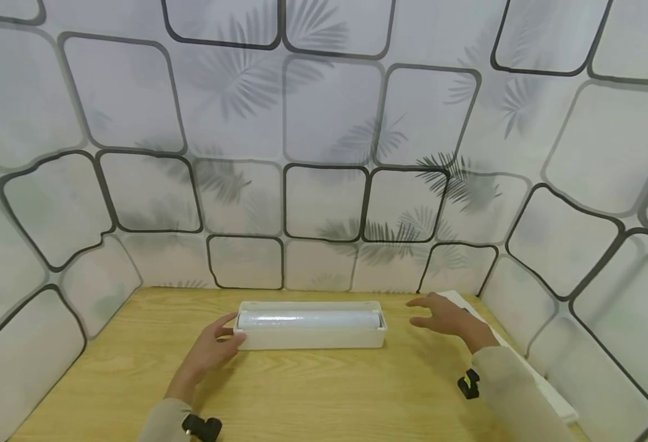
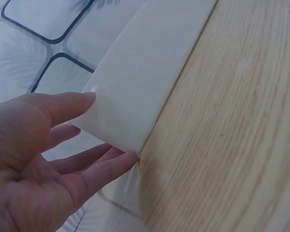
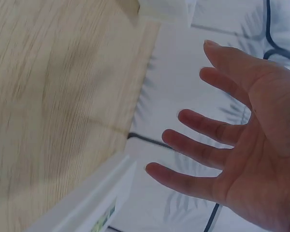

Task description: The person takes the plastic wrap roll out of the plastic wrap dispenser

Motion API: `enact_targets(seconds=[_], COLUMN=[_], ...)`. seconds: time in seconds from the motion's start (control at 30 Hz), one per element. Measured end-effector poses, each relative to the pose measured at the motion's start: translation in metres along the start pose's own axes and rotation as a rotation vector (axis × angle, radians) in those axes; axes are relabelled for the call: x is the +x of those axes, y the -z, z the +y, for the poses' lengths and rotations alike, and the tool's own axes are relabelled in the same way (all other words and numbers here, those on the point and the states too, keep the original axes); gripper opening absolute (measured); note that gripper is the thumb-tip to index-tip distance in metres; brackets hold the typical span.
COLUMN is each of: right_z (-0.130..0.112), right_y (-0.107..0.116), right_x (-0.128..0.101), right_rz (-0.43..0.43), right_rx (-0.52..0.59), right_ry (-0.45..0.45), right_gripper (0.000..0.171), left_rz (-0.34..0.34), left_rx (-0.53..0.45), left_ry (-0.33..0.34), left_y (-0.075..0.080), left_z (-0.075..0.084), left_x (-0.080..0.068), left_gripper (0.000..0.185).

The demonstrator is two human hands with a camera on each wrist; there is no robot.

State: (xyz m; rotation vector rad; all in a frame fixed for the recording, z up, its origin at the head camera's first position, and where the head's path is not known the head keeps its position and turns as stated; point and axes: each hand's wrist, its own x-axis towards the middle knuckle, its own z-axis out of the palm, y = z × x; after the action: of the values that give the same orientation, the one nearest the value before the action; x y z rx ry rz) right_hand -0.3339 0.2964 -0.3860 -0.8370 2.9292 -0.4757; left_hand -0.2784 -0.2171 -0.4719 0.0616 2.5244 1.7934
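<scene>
A long white open-topped box (image 1: 313, 341) stands on the table, and a pale, shiny roll of what looks like plastic wrap (image 1: 310, 319) lies along inside it. My left hand (image 1: 217, 345) holds the box's left end, thumb on the front face and fingers around the end. Close up, the left wrist view shows the thumb tip near the top edge of the white box wall (image 2: 135, 72), with a fingertip at its bottom corner. To the right of the box, my right hand (image 1: 440, 315) hovers with spread fingers and holds nothing.
A long white strip-like piece (image 1: 545, 390) lies along the table's right side, partly behind my right arm; a white piece with a green label (image 3: 94, 208) shows in the right wrist view. Patterned curtain-like walls (image 1: 324, 202) enclose the wooden table (image 1: 313, 393) at the back and sides.
</scene>
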Motion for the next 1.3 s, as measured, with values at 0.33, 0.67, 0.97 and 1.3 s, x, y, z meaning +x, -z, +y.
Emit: enact_targets(seconds=[0.33,0.67,0.97,1.3], right_z=[-0.025,-0.057,-0.071,-0.076], right_y=[-0.020,-0.025,-0.033,-0.033], right_x=[0.032,0.055,0.072,0.084], right_rz=[-0.030,-0.008,-0.049,-0.090], right_rx=[0.071,0.017,0.024,0.029], right_ry=[0.042,0.109,0.098,0.082], right_gripper=[0.042,0.039,0.038,0.037], left_rz=[-0.007,-0.007,-0.004,-0.010], left_rx=[-0.001,-0.002,0.000,0.009], left_ry=[-0.009,-0.002,0.001,-0.015], left_y=[-0.001,0.000,0.000,0.001], left_z=[-0.001,-0.001,0.000,0.000], left_x=[0.000,-0.002,-0.002,-0.001], left_gripper=[0.065,0.065,0.065,0.065])
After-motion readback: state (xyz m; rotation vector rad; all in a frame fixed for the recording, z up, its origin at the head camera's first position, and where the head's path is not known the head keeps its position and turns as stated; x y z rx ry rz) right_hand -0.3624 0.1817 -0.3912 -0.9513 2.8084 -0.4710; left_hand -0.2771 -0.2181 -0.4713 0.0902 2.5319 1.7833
